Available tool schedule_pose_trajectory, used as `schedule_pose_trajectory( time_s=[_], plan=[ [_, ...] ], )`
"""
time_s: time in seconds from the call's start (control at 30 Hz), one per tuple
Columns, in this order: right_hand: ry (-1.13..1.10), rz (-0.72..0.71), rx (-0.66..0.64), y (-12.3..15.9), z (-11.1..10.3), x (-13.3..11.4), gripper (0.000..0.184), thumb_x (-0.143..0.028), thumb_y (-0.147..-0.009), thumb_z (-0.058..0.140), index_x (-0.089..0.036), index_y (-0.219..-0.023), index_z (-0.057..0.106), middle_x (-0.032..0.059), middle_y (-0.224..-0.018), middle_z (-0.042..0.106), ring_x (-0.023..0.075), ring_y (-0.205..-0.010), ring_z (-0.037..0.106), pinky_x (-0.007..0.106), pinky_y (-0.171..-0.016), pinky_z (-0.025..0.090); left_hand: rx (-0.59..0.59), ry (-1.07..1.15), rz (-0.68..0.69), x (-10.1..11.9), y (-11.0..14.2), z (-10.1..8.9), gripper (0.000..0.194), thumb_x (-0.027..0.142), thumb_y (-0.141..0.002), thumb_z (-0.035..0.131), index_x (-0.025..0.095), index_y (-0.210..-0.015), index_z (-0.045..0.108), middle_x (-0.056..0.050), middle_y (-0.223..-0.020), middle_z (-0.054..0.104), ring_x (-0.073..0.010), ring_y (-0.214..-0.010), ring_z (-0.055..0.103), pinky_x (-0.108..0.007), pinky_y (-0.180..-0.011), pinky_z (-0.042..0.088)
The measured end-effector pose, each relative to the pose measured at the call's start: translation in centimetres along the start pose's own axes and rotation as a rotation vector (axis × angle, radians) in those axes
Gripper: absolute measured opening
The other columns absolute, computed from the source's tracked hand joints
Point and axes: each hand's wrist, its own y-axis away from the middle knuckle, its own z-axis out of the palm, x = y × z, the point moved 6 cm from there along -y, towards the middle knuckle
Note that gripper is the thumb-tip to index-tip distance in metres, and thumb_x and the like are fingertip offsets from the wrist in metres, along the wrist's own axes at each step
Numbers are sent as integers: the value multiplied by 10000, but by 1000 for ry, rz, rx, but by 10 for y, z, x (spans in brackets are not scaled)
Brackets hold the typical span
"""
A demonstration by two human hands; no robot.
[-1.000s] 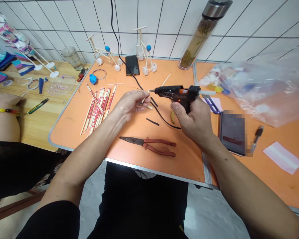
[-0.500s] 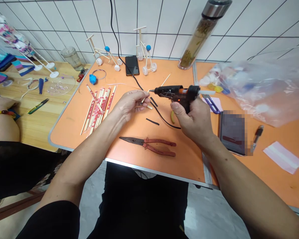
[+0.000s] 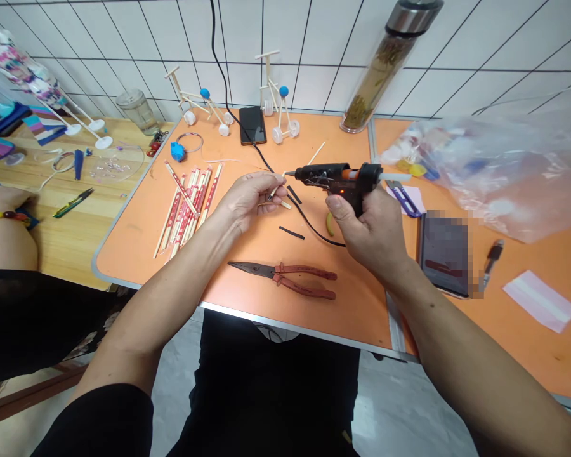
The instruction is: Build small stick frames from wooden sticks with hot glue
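On the orange counter (image 3: 137, 241), the fingers (image 3: 272, 199) of the left hand (image 3: 247, 200) are pinched together on a thin wooden stick (image 3: 276, 188), its upper end just beside the nozzle of a black hot glue gun (image 3: 335, 179). The fingers of the right hand (image 3: 368, 228) are clamped round the gun's grip. Hands, stick and gun sit almost exactly as they did a moment earlier.

A black cable (image 3: 314, 227) curves from the gun across the counter. Two short black strips lie near it, one (image 3: 294, 194) just below the nozzle and one (image 3: 291, 232) lower down. A single pair of red-handled needle-nose pliers (image 3: 285, 275) lies below the hands, with open counter around it. To the left is a bundle of paper-wrapped chopsticks (image 3: 185, 209), too overlapped to count. Two small wooden wheeled models (image 3: 197, 105) stand at the back by the tiled wall, beside a phone (image 3: 253, 124).

The counter's metal front edge (image 3: 285, 324) runs just below the pliers. Beyond the left end, a co-worker's forearm (image 3: 4, 219) rests on a wooden table (image 3: 76, 247).
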Motion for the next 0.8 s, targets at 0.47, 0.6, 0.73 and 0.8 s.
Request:
schedule_pose_trajectory(
  time_s=[0.47, 0.6, 0.73, 0.8],
  plan=[
    [74, 25, -30, 1, 0, -1, 484, -645, -1106, 545, -203, -1203, 719, 98, -908, 732, 294, -836, 723, 445, -756, 568, -6, 3, 10, 0, -1, -1, 208, 295, -771, 861, 164, -874, 737, -15, -777, 771, -90, -621, 673, -186, -626, 544],
    [84, 40, -43, 1, 0, -1, 485, -638, -1105, 542, -202, -1225, 718, 101, -915, 729, 298, -839, 719, 452, -772, 569, 1, 5, 5, 0, 0, 0, 181, 278, -785, 846, 161, -876, 741, -15, -771, 772, -86, -610, 665, -182, -610, 538],
    [97, 65, -41, 1, -1, 0, 483, -627, -1107, 536, -204, -1248, 722, 109, -927, 732, 307, -869, 725, 459, -796, 569, -2, 18, 4, 0, -1, 0, 158, 266, -798, 828, 151, -878, 752, -14, -768, 768, -82, -609, 663, -183, -612, 537],
    [109, 78, -39, 1, -2, 0, 474, -616, -1106, 537, -206, -1254, 724, 107, -925, 735, 302, -857, 719, 458, -790, 565, -6, 20, 4, 0, -1, 0, 158, 265, -799, 827, 150, -877, 752, -15, -770, 768, -84, -614, 665, -187, -617, 538]
  ],
)
